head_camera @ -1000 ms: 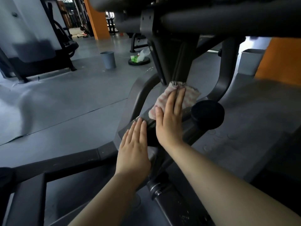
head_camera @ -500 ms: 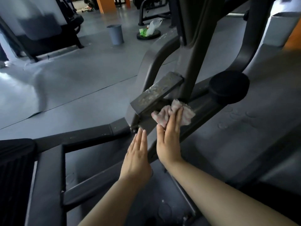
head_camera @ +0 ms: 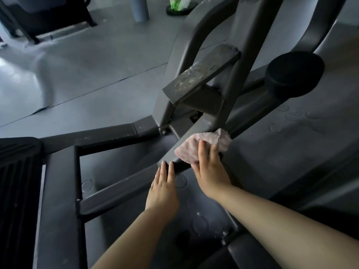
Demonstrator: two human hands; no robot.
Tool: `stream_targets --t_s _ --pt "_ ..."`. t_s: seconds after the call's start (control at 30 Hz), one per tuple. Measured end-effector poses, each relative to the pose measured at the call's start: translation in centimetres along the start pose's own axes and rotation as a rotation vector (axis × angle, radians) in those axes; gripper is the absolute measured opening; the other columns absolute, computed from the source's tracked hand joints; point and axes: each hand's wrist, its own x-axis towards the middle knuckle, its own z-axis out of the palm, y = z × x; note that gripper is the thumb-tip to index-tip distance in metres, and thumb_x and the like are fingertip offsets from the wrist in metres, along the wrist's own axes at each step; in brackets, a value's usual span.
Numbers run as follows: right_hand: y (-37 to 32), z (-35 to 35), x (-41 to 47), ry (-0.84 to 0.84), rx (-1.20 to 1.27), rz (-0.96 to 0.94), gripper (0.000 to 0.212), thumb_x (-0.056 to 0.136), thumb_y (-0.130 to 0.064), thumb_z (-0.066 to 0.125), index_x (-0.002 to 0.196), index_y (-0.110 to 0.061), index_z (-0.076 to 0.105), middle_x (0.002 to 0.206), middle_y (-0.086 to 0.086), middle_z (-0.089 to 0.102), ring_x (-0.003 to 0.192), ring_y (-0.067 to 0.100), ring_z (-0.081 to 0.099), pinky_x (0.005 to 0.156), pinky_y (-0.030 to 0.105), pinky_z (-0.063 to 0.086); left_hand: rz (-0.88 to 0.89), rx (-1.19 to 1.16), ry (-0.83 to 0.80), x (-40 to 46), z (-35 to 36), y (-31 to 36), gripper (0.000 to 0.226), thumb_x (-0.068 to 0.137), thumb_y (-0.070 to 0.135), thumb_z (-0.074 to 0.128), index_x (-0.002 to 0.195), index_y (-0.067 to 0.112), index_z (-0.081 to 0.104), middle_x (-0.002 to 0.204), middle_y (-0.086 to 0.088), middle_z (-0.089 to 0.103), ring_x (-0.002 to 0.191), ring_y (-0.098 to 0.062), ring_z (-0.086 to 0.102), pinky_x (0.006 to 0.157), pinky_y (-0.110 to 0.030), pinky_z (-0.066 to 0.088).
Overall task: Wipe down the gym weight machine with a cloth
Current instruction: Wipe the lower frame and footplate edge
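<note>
Right hand [head_camera: 210, 172] lies flat on a pink-and-white striped cloth [head_camera: 202, 147], fingers straight and close together, pressing it against a low slanted bar [head_camera: 136, 183] of the dark grey weight machine [head_camera: 196, 78]. Cloth is bunched, sits on the bar just below the foot of a slim upright post [head_camera: 236, 78], its top edge touching the post's base. Left hand [head_camera: 163, 188] beside it, to the left and a little nearer the camera, fingers straight and together, holding nothing; fingertips [head_camera: 167, 166] reach the edge of the same bar. Both forearms bare. Above the cloth, a flat metal plate [head_camera: 202, 72] juts out, tilted, its top face scuffed and pale with dust. Round black knob [head_camera: 294, 74] up and to the right, well apart from the cloth. Black ribbed pad [head_camera: 17, 191] at the far left edge. Floor [head_camera: 87, 74] is grey matting with a seam running across. At the top edge, partly cut off: a grey bin [head_camera: 140, 9] and a black round plate [head_camera: 181, 9] with something green and white on it, too cropped to identify.
</note>
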Motion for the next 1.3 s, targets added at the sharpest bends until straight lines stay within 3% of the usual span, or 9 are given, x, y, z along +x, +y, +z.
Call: stream_targets --t_s 0.1,0.23,0.33,0.5,0.67,0.83,0.97,1.07,1.3 --pt "0.4 1.9 -1.9 -0.184 -0.025 -0.059 0.086 0.082 -0.03 0.065 0.147 -0.004 0.016 0.145 0.033 0.03 0.123 0.042 0.048 0.095 0.038 0.048 -0.004 -0.015 0.029 0.2 0.6 0.0 0.087 0.083 -0.004 0.036 0.148 0.015 -0.019 0.156 -0.004 -0.025 0.144 -0.019 -0.018 0.117 -0.029 0.003" --pt "0.5 2.8 -2.6 -0.348 -0.165 -0.225 0.085 0.083 -0.037 0.063 0.144 -0.009 0.012 0.141 0.014 0.042 0.123 0.033 0.045 0.104 0.04 0.038 -0.005 0.0 0.05 0.0 1.3 -0.1 0.086 0.084 -0.003 0.036 0.148 0.014 -0.019 0.155 -0.003 -0.027 0.143 -0.017 -0.023 0.118 -0.029 0.0" --pt "0.6 1.7 -2.9 -0.376 -0.105 -0.137 0.076 0.078 -0.032 0.071 0.144 -0.014 0.037 0.143 0.015 0.043 0.123 0.037 0.049 0.105 0.04 0.038 0.055 0.08 0.066 -0.4 2.0 -0.1 0.083 0.086 -0.002 0.032 0.144 0.013 -0.025 0.15 -0.005 -0.036 0.133 -0.014 -0.036 0.116 -0.029 -0.011" --pt "2.0 0.2 -4.4 -0.329 0.016 -0.073 0.08 0.08 -0.017 0.066 0.149 -0.018 0.025 0.158 0.016 0.014 0.133 0.041 0.037 0.104 0.041 0.039 0.206 0.134 0.07 -0.8 3.4 0.1 0.077 0.091 0.002 0.029 0.127 0.019 -0.036 0.129 0.002 -0.051 0.12 -0.015 -0.048 0.115 -0.029 -0.017" --pt "3.0 -1.1 -4.8 -0.467 0.081 0.227 0.077 0.094 -0.018 0.049 0.152 -0.032 0.0 0.159 0.007 -0.016 0.147 0.028 0.0 0.117 0.036 0.015 0.302 0.053 -0.078 0.6 5.8 1.9 0.083 0.092 0.001 0.038 0.139 0.025 -0.026 0.147 0.01 -0.035 0.135 -0.008 -0.031 0.115 -0.027 -0.008" --pt "4.0 -2.1 -4.0 -0.871 -0.049 0.296 0.076 0.099 -0.03 0.042 0.145 -0.047 -0.017 0.156 0.004 -0.026 0.144 0.032 0.016 0.113 0.047 0.026 0.124 -0.169 -0.239 2.2 6.9 4.5 0.081 0.088 -0.003 0.039 0.151 0.022 -0.006 0.156 0.002 -0.023 0.146 -0.018 -0.01 0.117 -0.032 0.016" --pt "3.6 -3.2 -3.2 -0.944 -0.104 0.198 0.067 0.1 -0.033 0.037 0.146 -0.048 -0.009 0.16 0.005 -0.011 0.138 0.031 0.029 0.107 0.044 0.034 0.046 -0.33 -0.242 3.3 7.8 4.8 0.073 0.087 0.002 0.045 0.151 0.017 0.013 0.159 -0.003 0.001 0.145 -0.023 0.011 0.114 -0.034 0.023" --pt "3.3 -3.1 -3.1 -1.015 -0.29 0.086 0.059 0.101 -0.044 0.03 0.15 -0.04 -0.002 0.159 0.009 0.001 0.142 0.032 0.019 0.11 0.048 0.029 0.038 -0.313 -0.285 3.6 8.5 4.9 0.061 0.089 0.007 0.047 0.146 0.012 0.027 0.152 -0.006 0.026 0.137 -0.025 0.028 0.11 -0.033 0.028" --pt "2.7 -3.5 -0.8 -1.264 -0.583 0.122 0.081 0.095 -0.048 0.045 0.152 -0.03 -0.01 0.16 0.007 -0.002 0.145 0.034 0.008 0.114 0.052 0.017 -0.124 -0.393 -0.306 4.9 9.8 4.8 0.044 0.086 0.004 0.04 0.129 0.005 0.049 0.136 -0.015 0.044 0.121 -0.03 0.046 0.096 -0.032 0.041"
